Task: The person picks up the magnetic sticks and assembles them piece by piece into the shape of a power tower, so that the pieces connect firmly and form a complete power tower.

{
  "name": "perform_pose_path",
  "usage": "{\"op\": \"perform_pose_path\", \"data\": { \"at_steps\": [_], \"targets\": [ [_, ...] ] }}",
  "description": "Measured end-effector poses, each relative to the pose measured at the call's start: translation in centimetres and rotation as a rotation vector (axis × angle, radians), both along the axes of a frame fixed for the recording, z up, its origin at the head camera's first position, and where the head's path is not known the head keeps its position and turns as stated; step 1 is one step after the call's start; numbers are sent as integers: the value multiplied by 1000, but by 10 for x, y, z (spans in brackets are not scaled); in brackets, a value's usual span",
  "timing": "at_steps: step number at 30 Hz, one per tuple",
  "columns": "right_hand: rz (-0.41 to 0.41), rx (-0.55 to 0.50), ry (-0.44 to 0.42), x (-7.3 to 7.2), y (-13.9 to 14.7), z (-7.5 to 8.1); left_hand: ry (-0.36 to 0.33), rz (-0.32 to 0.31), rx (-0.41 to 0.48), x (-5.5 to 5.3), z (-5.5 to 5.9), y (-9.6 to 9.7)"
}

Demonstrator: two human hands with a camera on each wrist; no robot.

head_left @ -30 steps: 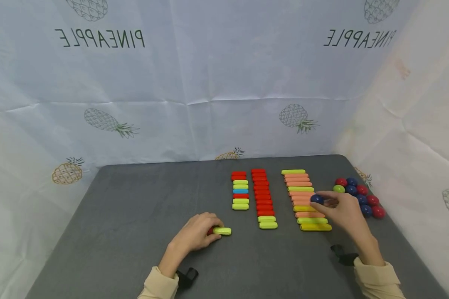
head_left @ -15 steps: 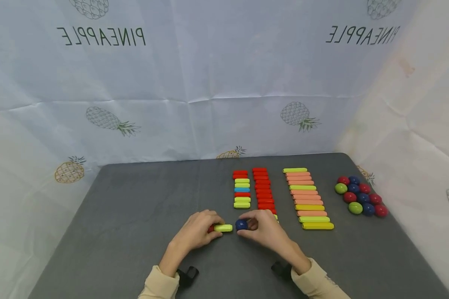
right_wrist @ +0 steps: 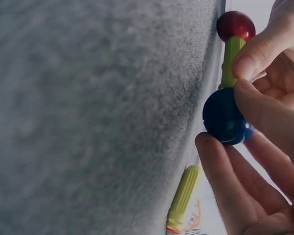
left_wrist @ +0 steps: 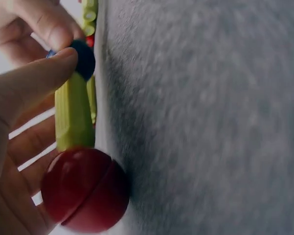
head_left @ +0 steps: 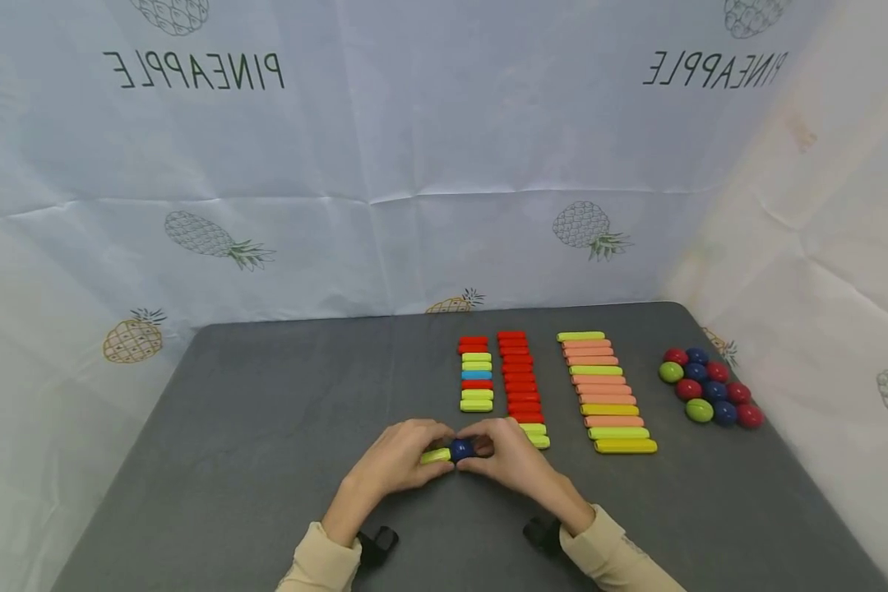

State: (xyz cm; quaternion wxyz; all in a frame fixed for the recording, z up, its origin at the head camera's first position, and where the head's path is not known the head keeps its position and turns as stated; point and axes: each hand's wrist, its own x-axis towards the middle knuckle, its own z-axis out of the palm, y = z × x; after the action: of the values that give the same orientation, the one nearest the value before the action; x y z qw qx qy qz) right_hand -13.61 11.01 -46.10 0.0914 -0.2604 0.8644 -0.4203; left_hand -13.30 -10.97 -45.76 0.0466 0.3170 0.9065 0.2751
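In the head view my left hand and right hand meet low over the front middle of the table. The left grips a yellow-green rod, its thumb reaching the rod's far end in the left wrist view. A red ball sits on the near end of that rod, hidden behind the hand in the head view. My right hand holds a dark blue ball between thumb and fingers, against the rod's other end. Whether the rod sits inside the ball's hole cannot be seen.
Behind the hands lie a short column of red, yellow-green and blue rods and a red column. Further right is a column of orange and yellow rods. Red, blue and green balls cluster near the grey table's right edge.
The right hand has carried the blue ball leftward from the right-hand rods to the free end of the rod. The left hand stays in place, its fingers now further along the rod.
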Motion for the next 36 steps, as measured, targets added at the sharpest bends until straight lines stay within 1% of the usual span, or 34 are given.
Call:
{"op": "perform_pose_path", "data": {
  "at_steps": [3, 5, 6, 8, 10, 12, 14, 16, 18, 21, 24, 26, 30, 33, 36],
  "targets": [
    [1, -21, 6, -3, -1, 0, -32, 23, 10, -1, -1, 3],
    [-39, 8, 68, -5, -2, 1, -44, 54, 15, -2, -2, 4],
    [-68, 33, 113, -7, -1, 2, -48, 74, 17, -2, -3, 4],
    [-130, 99, 208, -11, -1, 4, -50, 121, 19, -2, -3, 3],
    [-179, 164, 273, -16, -1, 7, -55, 173, 30, -1, -4, 1],
    [-191, 212, 292, -20, -2, 9, -64, 218, 47, 0, -4, 0],
    [-178, 250, 278, -23, -3, 11, -76, 249, 61, 1, -4, -1],
    [-168, 281, 254, -25, -3, 11, -91, 265, 75, 2, -4, -2],
    [-172, 305, 238, -25, -4, 10, -101, 272, 83, 2, -5, -3],
    [-191, 322, 231, -26, -4, 8, -94, 279, 82, 1, -6, -3],
    [-220, 318, 231, -26, -5, 8, -69, 279, 85, -1, -7, -4],
    [-241, 301, 216, -25, -6, 8, -63, 273, 103, -2, -8, -4],
    [-269, 266, 178, -24, -8, 7, -88, 230, 160, -5, -10, -7],
    [-273, 255, 157, -24, -9, 5, -119, 200, 197, -7, -13, -9],
    [-271, 245, 137, -24, -10, 3, -132, 184, 218, -8, -15, -9]
  ]
}}
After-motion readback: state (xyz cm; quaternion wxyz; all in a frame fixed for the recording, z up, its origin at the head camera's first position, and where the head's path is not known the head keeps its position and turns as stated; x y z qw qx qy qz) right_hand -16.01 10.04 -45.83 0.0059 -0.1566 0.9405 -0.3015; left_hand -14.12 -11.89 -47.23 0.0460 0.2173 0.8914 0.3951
